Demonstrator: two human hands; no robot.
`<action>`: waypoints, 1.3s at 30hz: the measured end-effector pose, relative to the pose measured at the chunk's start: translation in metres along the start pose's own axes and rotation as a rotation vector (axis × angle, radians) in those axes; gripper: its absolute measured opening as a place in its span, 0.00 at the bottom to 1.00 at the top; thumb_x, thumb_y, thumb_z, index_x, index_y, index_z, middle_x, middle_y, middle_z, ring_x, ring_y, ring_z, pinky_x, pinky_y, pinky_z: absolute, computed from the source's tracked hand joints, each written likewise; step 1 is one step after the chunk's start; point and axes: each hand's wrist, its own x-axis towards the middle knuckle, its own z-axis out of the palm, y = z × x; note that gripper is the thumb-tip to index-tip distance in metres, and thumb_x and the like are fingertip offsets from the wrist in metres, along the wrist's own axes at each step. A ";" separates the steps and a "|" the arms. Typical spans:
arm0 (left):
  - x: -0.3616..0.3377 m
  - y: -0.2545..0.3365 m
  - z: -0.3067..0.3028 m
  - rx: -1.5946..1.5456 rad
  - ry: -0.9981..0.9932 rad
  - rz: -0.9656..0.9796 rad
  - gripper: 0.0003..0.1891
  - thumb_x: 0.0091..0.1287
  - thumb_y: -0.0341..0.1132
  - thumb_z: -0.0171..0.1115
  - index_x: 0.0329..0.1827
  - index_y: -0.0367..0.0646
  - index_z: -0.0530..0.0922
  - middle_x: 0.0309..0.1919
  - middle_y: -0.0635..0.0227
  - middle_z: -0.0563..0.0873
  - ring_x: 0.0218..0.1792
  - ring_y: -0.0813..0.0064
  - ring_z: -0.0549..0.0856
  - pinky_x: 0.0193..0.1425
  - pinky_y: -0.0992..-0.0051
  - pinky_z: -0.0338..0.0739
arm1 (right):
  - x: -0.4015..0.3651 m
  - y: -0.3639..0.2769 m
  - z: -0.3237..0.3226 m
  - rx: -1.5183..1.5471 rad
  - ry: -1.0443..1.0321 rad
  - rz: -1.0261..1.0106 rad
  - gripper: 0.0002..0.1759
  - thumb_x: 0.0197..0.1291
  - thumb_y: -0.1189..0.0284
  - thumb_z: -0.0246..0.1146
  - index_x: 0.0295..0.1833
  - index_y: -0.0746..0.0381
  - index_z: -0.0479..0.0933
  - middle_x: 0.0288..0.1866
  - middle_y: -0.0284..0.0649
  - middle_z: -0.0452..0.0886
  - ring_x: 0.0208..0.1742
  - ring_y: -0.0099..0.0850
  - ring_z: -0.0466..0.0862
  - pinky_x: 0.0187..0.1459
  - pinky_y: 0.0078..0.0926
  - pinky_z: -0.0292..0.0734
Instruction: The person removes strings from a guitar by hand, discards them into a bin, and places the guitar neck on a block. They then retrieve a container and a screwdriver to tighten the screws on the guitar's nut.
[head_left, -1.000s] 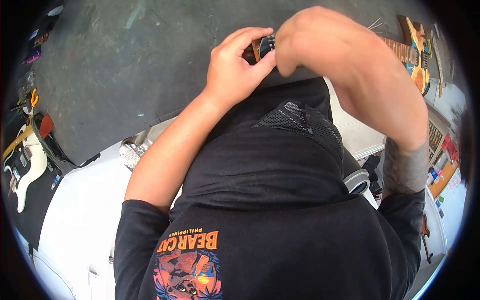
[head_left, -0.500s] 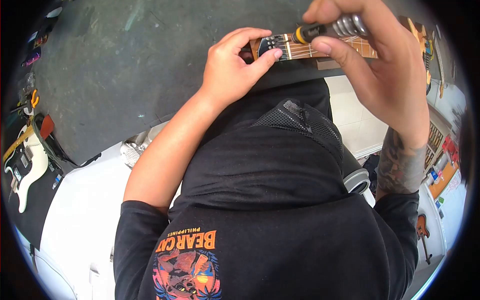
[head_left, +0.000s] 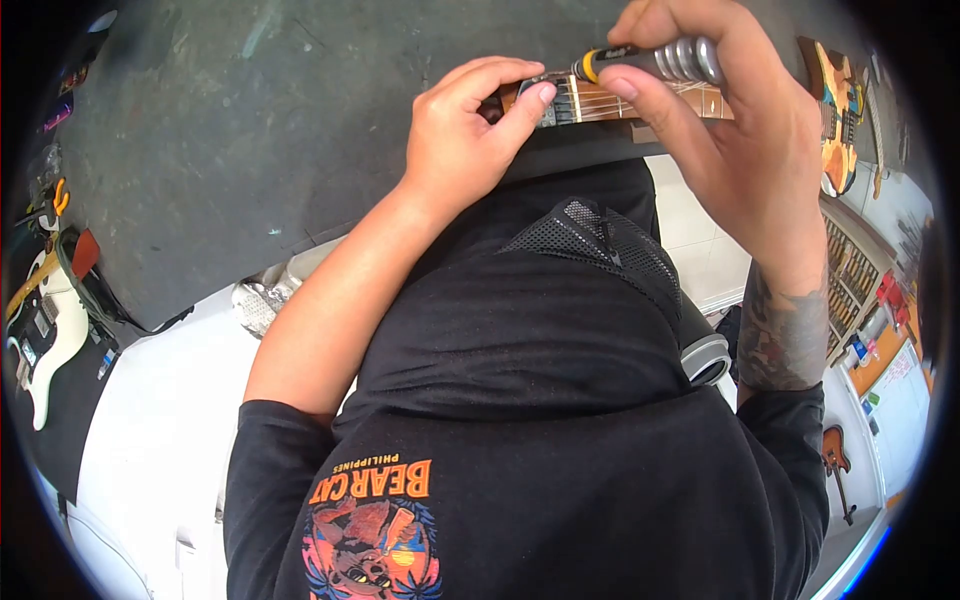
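Since half a second ago, the right hand [head_left: 745, 140] is moving the screwdriver [head_left: 650, 62] slightly toward the left hand [head_left: 465, 135] and levelling it. Right fingers [head_left: 650, 112] are wrapping closed around the ribbed handle, thumb beneath, gripping it fully. The yellow-collared tip end is pointing at the left fingertips. Left fingers [head_left: 540, 95] are curling over the end of the neck [head_left: 600, 100] and pinching it, one tip pressing on the strings. The neck is lying just beneath the screwdriver. Its long axis is running from the left fingers out past the right palm, nearly parallel to the tool. The left hand is the nearer one to the neck end. Beyond both hands the grey bench [head_left: 250, 150] is extending away, and a white guitar [head_left: 40, 335] is lying well off to the left.
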 end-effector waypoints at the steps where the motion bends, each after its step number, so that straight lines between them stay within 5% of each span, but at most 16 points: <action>1: 0.000 0.001 0.000 0.007 0.001 -0.002 0.10 0.65 0.34 0.76 0.47 0.41 0.89 0.39 0.66 0.91 0.32 0.80 0.86 0.36 0.79 0.81 | 0.000 0.002 0.001 0.006 -0.006 -0.010 0.19 0.58 0.70 0.78 0.50 0.62 0.78 0.44 0.43 0.83 0.39 0.36 0.88 0.40 0.29 0.82; 10: 0.000 0.000 -0.002 -0.003 -0.009 0.014 0.13 0.62 0.33 0.78 0.48 0.41 0.89 0.40 0.66 0.91 0.32 0.81 0.86 0.36 0.79 0.82 | 0.004 -0.006 0.006 0.034 -0.001 -0.064 0.19 0.57 0.72 0.77 0.51 0.62 0.79 0.41 0.42 0.84 0.39 0.39 0.86 0.40 0.31 0.81; 15: -0.002 0.006 -0.007 0.017 -0.084 -0.070 0.15 0.61 0.34 0.79 0.50 0.40 0.89 0.43 0.65 0.90 0.35 0.79 0.87 0.41 0.77 0.85 | 0.012 0.018 0.017 0.276 -0.202 -0.269 0.19 0.58 0.83 0.69 0.55 0.62 0.78 0.46 0.42 0.84 0.47 0.42 0.85 0.47 0.34 0.82; 27: 0.001 0.007 -0.007 -0.019 -0.111 -0.118 0.16 0.61 0.36 0.79 0.49 0.41 0.88 0.42 0.64 0.90 0.37 0.76 0.90 0.43 0.75 0.87 | 0.029 -0.028 -0.025 0.285 -0.434 0.010 0.24 0.56 0.90 0.62 0.58 0.63 0.76 0.51 0.43 0.82 0.50 0.41 0.85 0.48 0.35 0.82; 33: 0.002 0.012 -0.012 0.026 -0.146 -0.084 0.19 0.61 0.37 0.80 0.52 0.41 0.87 0.46 0.63 0.89 0.42 0.71 0.90 0.47 0.71 0.87 | 0.009 -0.003 -0.014 0.215 -0.182 -0.154 0.24 0.57 0.85 0.71 0.59 0.63 0.74 0.51 0.43 0.82 0.48 0.39 0.87 0.46 0.33 0.84; 39: 0.008 0.036 -0.017 0.254 -0.103 0.328 0.30 0.59 0.36 0.79 0.65 0.44 0.79 0.56 0.58 0.87 0.52 0.58 0.88 0.57 0.65 0.83 | -0.004 0.001 -0.022 0.484 -0.050 0.057 0.25 0.60 0.79 0.75 0.60 0.63 0.72 0.54 0.43 0.84 0.51 0.37 0.89 0.52 0.30 0.87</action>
